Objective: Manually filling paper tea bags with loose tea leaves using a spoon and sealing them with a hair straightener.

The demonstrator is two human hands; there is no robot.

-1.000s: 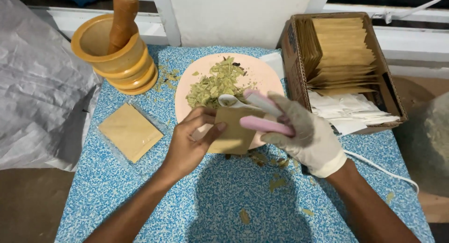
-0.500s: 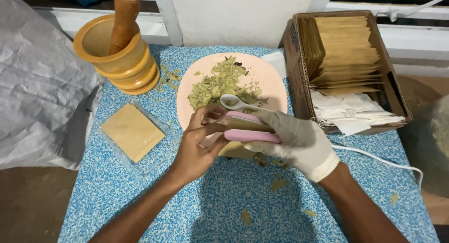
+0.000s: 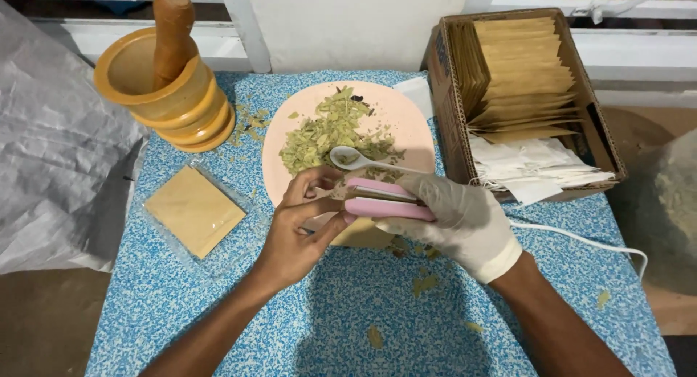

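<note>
Sealer [image 3: 385, 201] had closed on pouch [image 3: 367, 234], both hands gripping; plate [image 3: 406, 123], spoon [image 3: 348, 158], mortar [image 3: 156, 87] behind.

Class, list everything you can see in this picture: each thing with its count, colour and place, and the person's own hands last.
sealer: one, pink, clamped on pouch
pouch: one, brown, between hands
plate: one, pink, centre
leaves: pile, green, on plate
spoon: one, white, on plate
mortar: one, yellow, far left
pestle: one, brown, in mortar
box: one, cardboard, far right
packet: one, tan, left
table: one, blue speckled
left hand: bare, holding pouch
right hand: gloved, squeezing sealer
</note>
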